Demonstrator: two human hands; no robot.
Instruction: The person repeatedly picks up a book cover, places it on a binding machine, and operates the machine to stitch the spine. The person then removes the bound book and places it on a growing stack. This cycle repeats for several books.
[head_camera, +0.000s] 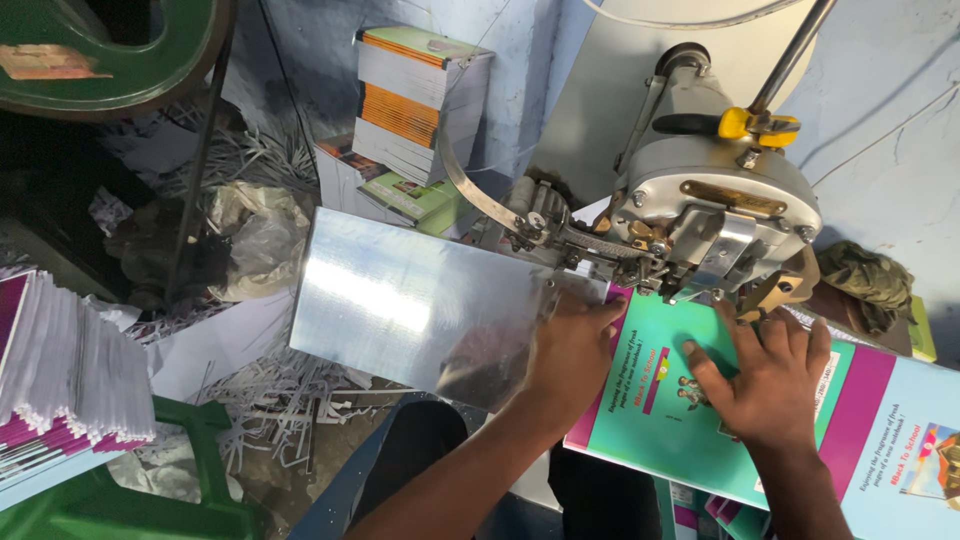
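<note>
Hands flat, fingers spread: left hand (572, 352) and right hand (765, 380) pinned notebook cover (650, 420) steady beneath stitching head (715, 215).

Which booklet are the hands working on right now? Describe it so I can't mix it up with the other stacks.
Start at the grey metal stitching machine at upper right. Directly beneath its head lies an open booklet cover, pressed flat by the left hand and right hand. Unlike the closed stacks, it lies opened out, teal panels split by magenta bands.
</note>
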